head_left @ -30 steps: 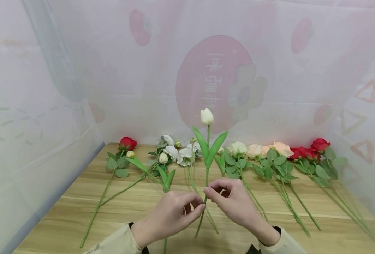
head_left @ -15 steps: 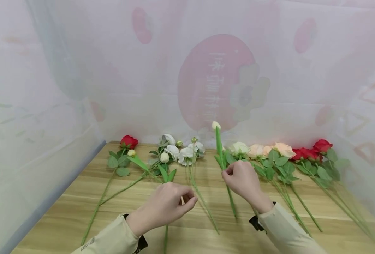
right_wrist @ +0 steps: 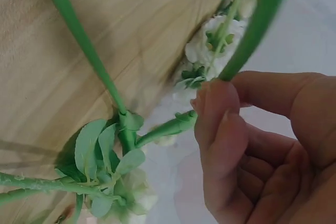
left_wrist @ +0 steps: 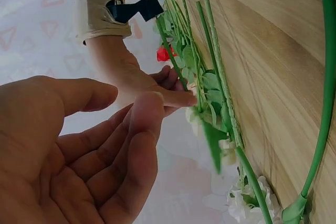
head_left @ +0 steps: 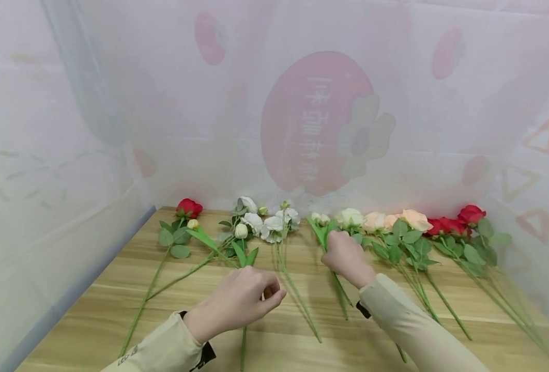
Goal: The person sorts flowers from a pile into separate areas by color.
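In the head view my right hand is low over the table, beside a pair of white tulips lying close together. The right wrist view shows its thumb and index finger pinching a green tulip stem; another tulip's stem lies on the wood beyond. My left hand hovers over the table with loosely bent fingers; in the left wrist view a gap shows between its thumb and fingertips. Below and behind it lies a white tulip with green leaves.
Along the table's far side lie a red rose, white blossoms, a cream rose, peach roses and more red roses. Their stems point toward me. A printed cloth encloses the back and sides.
My right hand has carried the tulip away from my left hand, rightward and forward, and lowered it from upright to the table beside another tulip. The left hand let go of its stem and moved slightly left.
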`<action>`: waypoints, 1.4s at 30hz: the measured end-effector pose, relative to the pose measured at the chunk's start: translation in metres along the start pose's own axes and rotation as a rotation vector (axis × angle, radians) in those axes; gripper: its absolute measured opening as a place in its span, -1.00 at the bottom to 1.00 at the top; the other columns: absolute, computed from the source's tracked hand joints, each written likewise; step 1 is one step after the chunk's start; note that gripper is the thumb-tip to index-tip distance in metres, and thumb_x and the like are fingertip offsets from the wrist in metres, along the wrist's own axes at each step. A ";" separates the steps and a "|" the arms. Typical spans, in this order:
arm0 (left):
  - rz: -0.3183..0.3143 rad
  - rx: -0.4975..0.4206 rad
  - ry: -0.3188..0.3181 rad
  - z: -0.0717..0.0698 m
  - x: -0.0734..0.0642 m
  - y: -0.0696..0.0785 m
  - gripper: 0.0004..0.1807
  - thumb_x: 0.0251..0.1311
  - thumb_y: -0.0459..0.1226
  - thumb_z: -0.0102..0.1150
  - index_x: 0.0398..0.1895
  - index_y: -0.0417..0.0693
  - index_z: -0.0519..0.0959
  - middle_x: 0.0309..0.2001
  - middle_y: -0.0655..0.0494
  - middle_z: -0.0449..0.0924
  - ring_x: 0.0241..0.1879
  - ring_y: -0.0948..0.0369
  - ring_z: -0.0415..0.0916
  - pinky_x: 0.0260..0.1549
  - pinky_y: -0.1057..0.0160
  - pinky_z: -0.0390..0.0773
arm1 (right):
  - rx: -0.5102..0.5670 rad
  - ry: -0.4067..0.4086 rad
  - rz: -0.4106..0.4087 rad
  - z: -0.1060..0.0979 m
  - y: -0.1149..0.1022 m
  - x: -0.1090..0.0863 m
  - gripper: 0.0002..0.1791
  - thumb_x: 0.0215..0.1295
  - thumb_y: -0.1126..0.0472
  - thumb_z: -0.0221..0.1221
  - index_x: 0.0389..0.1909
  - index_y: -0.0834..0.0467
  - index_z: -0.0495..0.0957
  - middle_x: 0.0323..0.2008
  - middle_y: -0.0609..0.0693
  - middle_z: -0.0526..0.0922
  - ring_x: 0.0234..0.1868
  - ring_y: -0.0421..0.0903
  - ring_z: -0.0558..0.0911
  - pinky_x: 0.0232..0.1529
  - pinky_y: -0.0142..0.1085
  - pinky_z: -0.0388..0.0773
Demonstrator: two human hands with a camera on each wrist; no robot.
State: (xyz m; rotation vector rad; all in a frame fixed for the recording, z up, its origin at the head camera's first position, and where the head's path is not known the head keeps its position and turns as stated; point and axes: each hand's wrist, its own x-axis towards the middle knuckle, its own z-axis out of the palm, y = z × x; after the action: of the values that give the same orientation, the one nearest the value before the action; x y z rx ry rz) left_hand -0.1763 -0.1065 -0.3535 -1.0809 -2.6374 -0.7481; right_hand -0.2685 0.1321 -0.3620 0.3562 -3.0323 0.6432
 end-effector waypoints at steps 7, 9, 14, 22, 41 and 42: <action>-0.019 0.015 -0.025 0.000 -0.003 0.000 -0.76 0.29 -0.23 0.22 -0.57 0.18 0.55 -0.61 0.50 0.43 -0.67 0.52 0.31 -0.63 0.44 0.39 | -0.092 -0.025 -0.005 0.015 -0.003 0.009 -0.61 0.10 0.53 0.11 -0.69 0.09 0.20 -0.72 -0.07 0.11 -0.70 -0.17 0.09 -0.71 -0.33 0.07; -0.018 0.024 -0.029 -0.001 -0.003 -0.001 -0.75 0.29 -0.23 0.22 -0.58 0.17 0.54 -0.61 0.49 0.43 -0.67 0.52 0.31 -0.64 0.43 0.38 | -0.101 -0.012 -0.005 0.019 -0.005 0.012 -0.58 0.14 0.53 0.10 -0.70 0.09 0.19 -0.74 -0.08 0.10 -0.71 -0.18 0.09 -0.72 -0.33 0.06; -0.031 0.038 -0.049 -0.001 -0.006 -0.004 -0.75 0.29 -0.22 0.24 -0.58 0.16 0.55 -0.60 0.48 0.44 -0.67 0.51 0.31 -0.65 0.41 0.37 | -0.165 -0.009 -0.006 0.028 -0.007 0.017 -0.55 0.24 0.49 0.10 -0.70 0.06 0.17 -0.75 -0.10 0.05 -0.71 -0.19 0.05 -0.71 -0.31 0.00; -0.104 0.046 -0.095 -0.004 -0.006 -0.015 -0.73 0.30 -0.21 0.23 -0.59 0.12 0.55 -0.66 0.43 0.40 -0.70 0.47 0.29 -0.67 0.39 0.37 | -0.206 0.015 -0.047 0.025 -0.013 0.012 -0.52 0.17 0.43 0.10 -0.74 0.01 0.08 -0.77 -0.15 -0.08 -0.73 -0.22 -0.08 -0.72 -0.34 -0.11; -0.663 -0.016 -0.038 -0.045 -0.003 -0.099 -0.49 0.40 -0.16 0.00 -0.81 -0.01 0.39 -0.75 0.11 0.50 -0.66 0.12 0.55 -0.78 0.31 0.15 | 0.148 0.197 -0.142 -0.008 -0.009 -0.060 -0.39 0.42 0.13 0.14 -0.87 0.01 0.19 -0.89 -0.23 0.05 -0.82 -0.27 0.03 -0.71 -0.39 0.01; -0.678 -0.020 -0.062 -0.043 -0.003 -0.100 -0.49 0.41 -0.13 0.01 -0.79 -0.03 0.42 -0.72 0.10 0.54 -0.65 0.12 0.57 -0.78 0.30 0.18 | 0.146 0.197 -0.147 -0.009 -0.010 -0.064 -0.40 0.41 0.16 0.15 -0.86 0.01 0.18 -0.88 -0.23 0.05 -0.81 -0.27 0.02 -0.70 -0.40 0.00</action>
State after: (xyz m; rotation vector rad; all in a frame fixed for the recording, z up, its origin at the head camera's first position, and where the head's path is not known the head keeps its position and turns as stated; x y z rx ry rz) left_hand -0.2447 -0.1918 -0.3558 -0.1805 -3.0657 -0.8552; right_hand -0.2041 0.1409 -0.3544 0.4827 -2.7508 0.8372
